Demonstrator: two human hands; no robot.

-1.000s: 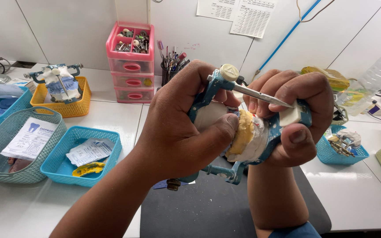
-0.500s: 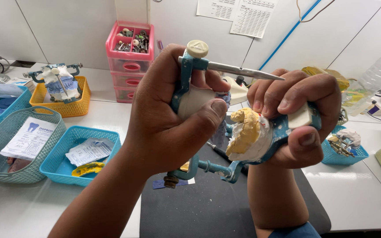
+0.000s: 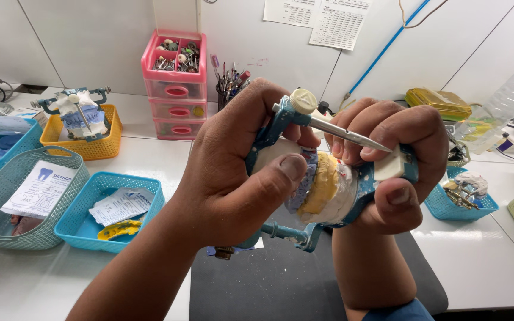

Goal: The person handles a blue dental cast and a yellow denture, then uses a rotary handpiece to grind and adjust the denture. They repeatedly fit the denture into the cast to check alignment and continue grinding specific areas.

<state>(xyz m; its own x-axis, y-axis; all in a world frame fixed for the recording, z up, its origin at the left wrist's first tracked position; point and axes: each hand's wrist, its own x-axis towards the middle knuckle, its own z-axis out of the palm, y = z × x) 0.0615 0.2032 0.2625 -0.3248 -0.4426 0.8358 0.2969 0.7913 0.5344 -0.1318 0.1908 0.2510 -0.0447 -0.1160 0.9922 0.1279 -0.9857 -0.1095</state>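
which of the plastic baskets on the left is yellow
The yellow plastic basket at the back, holding a blue articulator; the other baskets are teal or blue and hold papers.

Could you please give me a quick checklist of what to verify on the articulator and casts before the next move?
1. Left hand grips the upper arm of the blue articulator: ok.
2. Right hand holds the lower member: ok.
3. Yellow cast sits against the blue-grey one: ok.
4. Metal pin touches its white rest: cannot tell.
5. Articulator held above the dark mat: ok.
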